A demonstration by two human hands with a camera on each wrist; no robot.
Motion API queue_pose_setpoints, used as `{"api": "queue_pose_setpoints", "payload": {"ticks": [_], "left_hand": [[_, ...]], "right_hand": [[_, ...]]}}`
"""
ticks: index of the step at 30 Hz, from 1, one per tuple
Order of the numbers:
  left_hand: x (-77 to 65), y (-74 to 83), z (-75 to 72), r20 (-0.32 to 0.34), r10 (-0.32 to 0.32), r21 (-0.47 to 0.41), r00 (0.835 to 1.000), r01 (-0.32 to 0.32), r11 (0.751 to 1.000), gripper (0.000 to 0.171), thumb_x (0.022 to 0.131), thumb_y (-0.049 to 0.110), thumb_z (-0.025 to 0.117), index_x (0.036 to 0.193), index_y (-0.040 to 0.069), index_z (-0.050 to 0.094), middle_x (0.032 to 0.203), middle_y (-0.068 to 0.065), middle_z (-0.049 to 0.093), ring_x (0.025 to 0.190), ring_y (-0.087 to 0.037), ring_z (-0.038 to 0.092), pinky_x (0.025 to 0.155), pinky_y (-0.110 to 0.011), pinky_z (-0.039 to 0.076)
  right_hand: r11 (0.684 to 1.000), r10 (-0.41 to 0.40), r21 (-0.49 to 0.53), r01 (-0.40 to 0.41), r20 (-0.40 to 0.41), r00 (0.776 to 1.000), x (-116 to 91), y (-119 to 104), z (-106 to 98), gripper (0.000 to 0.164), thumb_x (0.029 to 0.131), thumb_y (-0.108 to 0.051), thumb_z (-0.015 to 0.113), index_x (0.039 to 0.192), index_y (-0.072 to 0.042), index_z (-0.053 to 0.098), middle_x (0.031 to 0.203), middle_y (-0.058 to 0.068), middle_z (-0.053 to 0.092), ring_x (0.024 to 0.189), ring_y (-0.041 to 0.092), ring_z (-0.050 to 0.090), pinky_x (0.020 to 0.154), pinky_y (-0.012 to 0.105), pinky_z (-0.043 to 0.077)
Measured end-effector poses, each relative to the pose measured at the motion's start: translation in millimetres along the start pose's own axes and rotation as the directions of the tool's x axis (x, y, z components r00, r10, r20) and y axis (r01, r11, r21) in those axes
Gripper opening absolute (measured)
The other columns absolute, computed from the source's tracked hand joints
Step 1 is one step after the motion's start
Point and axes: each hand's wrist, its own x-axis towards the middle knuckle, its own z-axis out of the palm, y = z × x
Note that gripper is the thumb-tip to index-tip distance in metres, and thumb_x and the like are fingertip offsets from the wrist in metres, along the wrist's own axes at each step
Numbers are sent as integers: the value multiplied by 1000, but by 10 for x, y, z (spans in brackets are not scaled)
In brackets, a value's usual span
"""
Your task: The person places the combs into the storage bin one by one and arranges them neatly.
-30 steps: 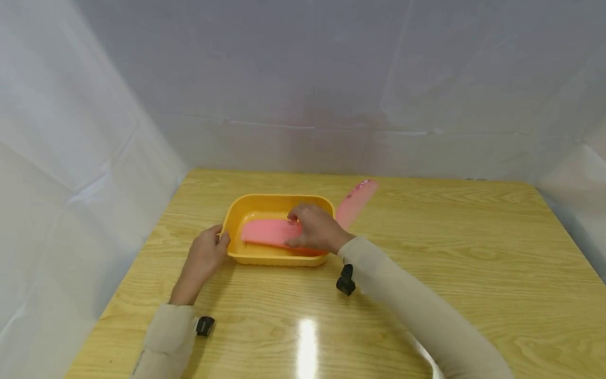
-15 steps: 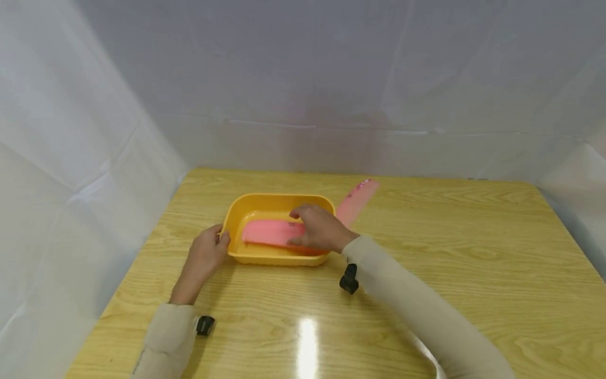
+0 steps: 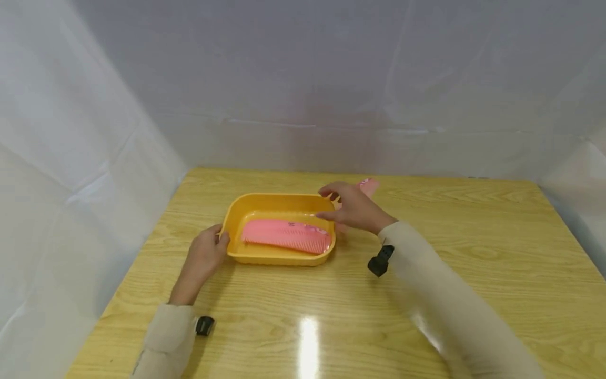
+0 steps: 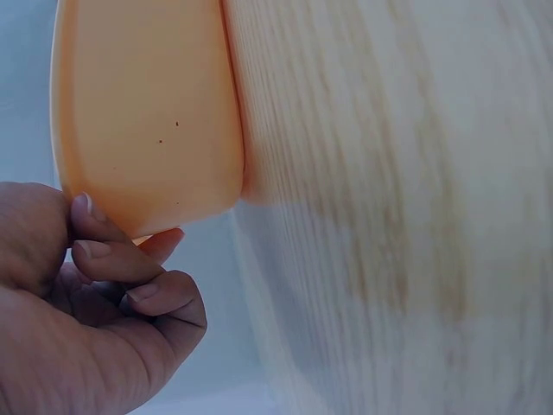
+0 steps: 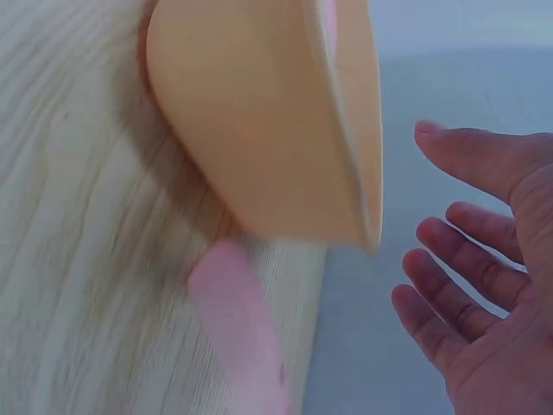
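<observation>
In the head view a yellow plastic basin [image 3: 279,260] sits upright on the wooden table. A pink comb [image 3: 279,231] lies inside it, teeth toward the near side. My left hand [image 3: 204,255] pinches the basin's left end, thumb and fingers at the rim; the left wrist view shows the same grip. Over the right rim hovers my right hand [image 3: 355,207], fingers spread and holding nothing. Partly hidden beneath it, a second pink comb [image 3: 370,186] lies on the table beside the basin's right end. In the right wrist view this comb [image 5: 242,333] points away from the basin wall.
The wooden table [image 3: 454,252] extends to both sides and toward the front. White sheeting [image 3: 303,95] hangs behind its back edge and along the sides. Black wrist cameras [image 3: 380,261] are worn under both forearms.
My right hand has let go of the comb in the basin, lifted out and moved right, over the basin's right rim. The left hand and the basin have stayed put.
</observation>
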Motion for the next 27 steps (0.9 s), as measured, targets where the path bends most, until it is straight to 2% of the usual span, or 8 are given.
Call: {"api": "queue_pose_setpoints", "payload": {"ticks": [5, 13, 19, 27], "left_hand": [[-2, -10, 7, 9, 3, -1, 1000, -3, 1000, 29, 105, 14, 44, 114, -8, 61, 61, -3, 45, 50, -15, 41, 44, -28, 34], [-13, -17, -2, 4, 3, 0, 1000, -3, 1000, 26, 105, 13, 45, 109, -6, 61, 60, -3, 45, 49, -15, 41, 44, -28, 34], [-31, -11, -13, 11, -11, -8, 1000, 11, 1000, 24, 105, 13, 44, 105, -5, 60, 60, -3, 44, 49, -14, 40, 44, -27, 34], [-38, -28, -13, 18, -31, -19, 999, 31, 999, 26, 106, 15, 44, 108, -6, 60, 60, -3, 44, 49, -15, 40, 44, -27, 34]], "right_hand": [[1000, -30, -2, 30, -53, 998, -108, 295, -132, 53, 89, -18, 80, 131, 6, 60, 129, 23, 61, 113, 38, 57, 98, 54, 47], [999, -23, -36, 21, -66, 998, -205, 676, -217, 46, 87, -16, 82, 125, 4, 64, 123, 22, 60, 113, 38, 55, 99, 54, 46], [999, -16, -35, 15, -52, 999, -178, 794, -232, 47, 82, -7, 84, 122, 7, 64, 123, 24, 59, 117, 41, 54, 102, 55, 44], [997, -9, -77, 7, -22, 1000, -85, 919, -222, 59, 77, -8, 89, 125, 12, 61, 126, 27, 59, 123, 44, 52, 107, 55, 40]]}}
